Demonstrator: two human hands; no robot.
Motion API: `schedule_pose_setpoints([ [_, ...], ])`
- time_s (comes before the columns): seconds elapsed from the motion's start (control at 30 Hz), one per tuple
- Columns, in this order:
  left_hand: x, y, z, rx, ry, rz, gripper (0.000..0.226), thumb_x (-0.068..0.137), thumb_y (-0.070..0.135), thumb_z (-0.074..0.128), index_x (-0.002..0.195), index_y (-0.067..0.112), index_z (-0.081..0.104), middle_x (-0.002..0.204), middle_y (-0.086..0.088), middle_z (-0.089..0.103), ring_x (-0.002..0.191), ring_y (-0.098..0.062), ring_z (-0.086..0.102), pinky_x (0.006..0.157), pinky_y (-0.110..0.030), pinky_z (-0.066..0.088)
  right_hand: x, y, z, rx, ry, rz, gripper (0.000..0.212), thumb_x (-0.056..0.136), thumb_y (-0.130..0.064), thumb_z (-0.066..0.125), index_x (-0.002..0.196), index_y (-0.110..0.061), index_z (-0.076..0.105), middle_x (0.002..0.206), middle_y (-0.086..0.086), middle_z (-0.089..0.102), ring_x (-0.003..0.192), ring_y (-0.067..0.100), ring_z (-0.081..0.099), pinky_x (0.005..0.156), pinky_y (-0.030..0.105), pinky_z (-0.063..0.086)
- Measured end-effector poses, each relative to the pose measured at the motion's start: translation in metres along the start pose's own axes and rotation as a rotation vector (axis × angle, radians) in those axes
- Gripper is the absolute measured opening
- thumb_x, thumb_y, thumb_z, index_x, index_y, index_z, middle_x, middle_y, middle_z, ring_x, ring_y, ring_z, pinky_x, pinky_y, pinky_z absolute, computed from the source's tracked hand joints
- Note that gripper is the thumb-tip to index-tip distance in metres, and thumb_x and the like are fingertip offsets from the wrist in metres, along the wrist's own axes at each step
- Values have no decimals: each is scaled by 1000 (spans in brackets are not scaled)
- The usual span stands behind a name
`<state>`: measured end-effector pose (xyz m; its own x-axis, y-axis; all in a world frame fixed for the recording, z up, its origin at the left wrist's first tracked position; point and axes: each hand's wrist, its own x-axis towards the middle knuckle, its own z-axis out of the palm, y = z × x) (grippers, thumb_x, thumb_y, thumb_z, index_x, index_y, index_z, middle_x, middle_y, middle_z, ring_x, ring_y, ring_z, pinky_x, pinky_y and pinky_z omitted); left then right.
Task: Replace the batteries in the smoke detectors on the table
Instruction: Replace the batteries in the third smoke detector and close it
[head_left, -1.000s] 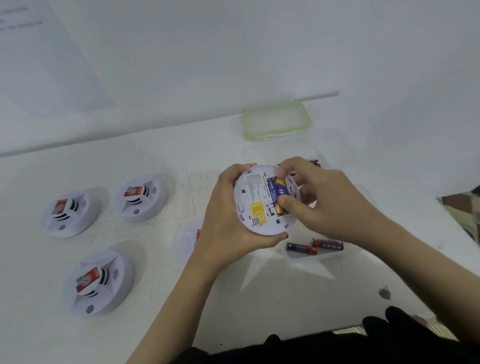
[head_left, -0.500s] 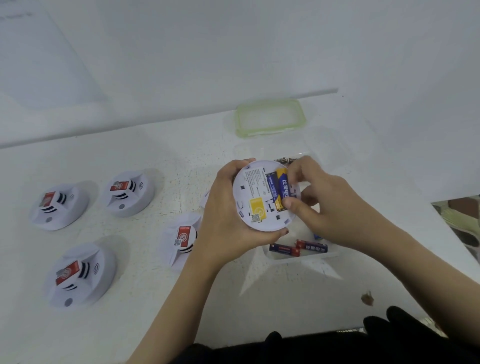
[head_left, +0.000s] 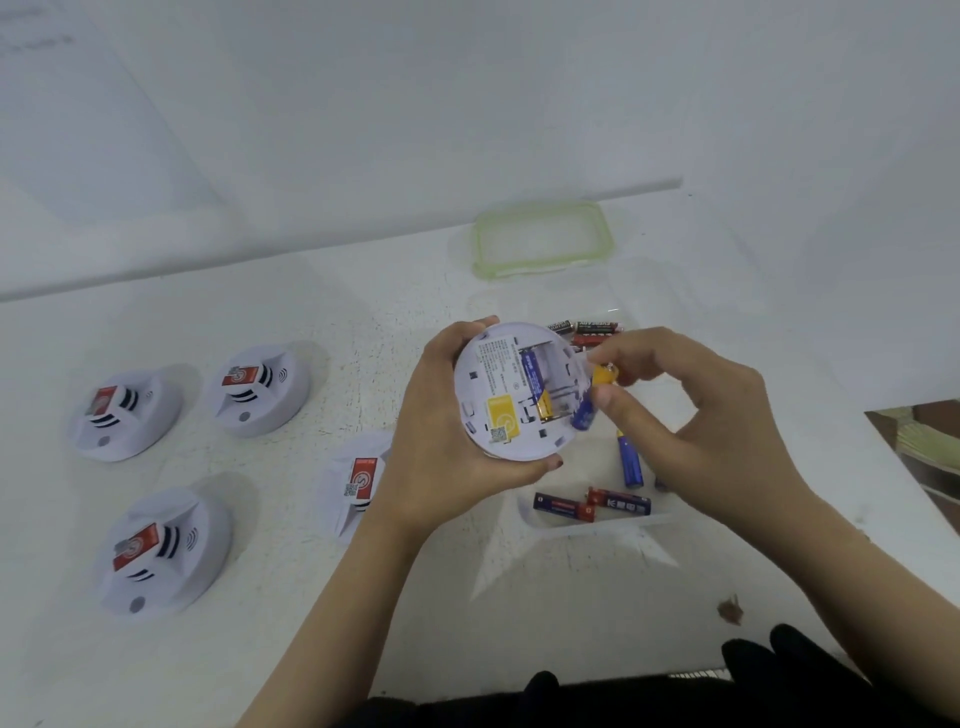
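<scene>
Matt white plastic smoke detector, glossy-wrapped battery, clear plastic container on a rough, speckled white table.

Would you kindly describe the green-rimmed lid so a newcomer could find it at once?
Start at the white table and look to its far edge by the wall. Beyond the clear tub of batteries lies the lid, flat and rectangular with rounded corners. Its pale green rim is the only green thing on the table.

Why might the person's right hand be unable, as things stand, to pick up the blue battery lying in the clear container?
Probably not straight away: the right hand already pinches a blue-and-gold battery beside the detector. The loose battery lies uncovered just below it.
</scene>
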<state>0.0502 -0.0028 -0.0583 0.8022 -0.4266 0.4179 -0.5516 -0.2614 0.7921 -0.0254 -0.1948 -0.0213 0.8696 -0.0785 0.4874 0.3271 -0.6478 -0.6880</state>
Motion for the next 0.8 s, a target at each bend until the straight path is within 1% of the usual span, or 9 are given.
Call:
schedule_pose_setpoints([
  [0.1,2,-1,-3,-18,6,-36,99,49,33,90,128,36,31,136,6,43,130,-14,44,102,-38,46,-3,1,-8,-44,-175,24,20,80,-38,57,95,-27,65,82,-20,63,78,4,57,72,8,40],
  [0.2,4,0,-4,-18,-5,-48,99,50,36,89,130,31,31,139,5,41,134,-3,37,105,-26,42,-5,5,-14,-147,-354,3,10,79,-32,65,88,-29,66,73,-24,60,78,-3,56,72,6,38],
  [0.3,7,3,-4,-32,-27,-49,97,49,36,88,127,37,31,138,3,44,133,-4,40,103,-27,44,-2,9,-16,-227,-493,17,9,83,-35,67,91,-33,70,78,-27,63,81,-2,57,75,14,41],
  [0.37,11,5,-4,-29,-36,-22,97,49,35,89,126,42,30,135,10,45,128,-10,47,99,-29,47,2,8,-18,-226,-415,1,19,84,-41,62,100,-34,68,86,-32,60,82,0,58,76,20,46],
  [0.43,14,7,-3,-28,-43,20,95,50,34,88,125,46,30,129,19,46,121,-11,51,95,-27,48,9,6,-20,-232,-317,-47,34,84,-45,53,114,-32,62,103,-28,58,86,-1,57,76,19,46],
  [0.53,19,13,-3,-4,-55,61,95,51,31,89,125,41,30,122,29,46,114,-8,54,91,-24,49,21,1,-22,-307,-277,-122,46,85,-45,50,130,-35,48,132,-6,54,114,7,53,87,24,46],
  [0.6,22,18,-4,19,-77,85,95,52,29,90,126,36,29,121,31,46,113,-6,53,90,-21,48,31,-2,-23,-358,-311,-125,52,87,-41,56,137,-39,42,145,-3,44,126,13,49,93,29,44],
  [0.67,24,22,-5,28,-100,93,95,53,30,89,126,34,29,121,28,47,113,-6,53,91,-23,47,37,-4,-23,-370,-377,-129,55,88,-36,60,139,-37,41,149,-6,36,125,15,51,92,27,43],
  [0.8,27,27,-5,61,-112,74,96,51,40,89,126,44,29,120,18,51,113,-15,56,91,-37,51,44,-3,-23,-446,-371,-319,49,80,-32,61,126,-15,60,136,10,53,95,28,69,70,41,58],
])
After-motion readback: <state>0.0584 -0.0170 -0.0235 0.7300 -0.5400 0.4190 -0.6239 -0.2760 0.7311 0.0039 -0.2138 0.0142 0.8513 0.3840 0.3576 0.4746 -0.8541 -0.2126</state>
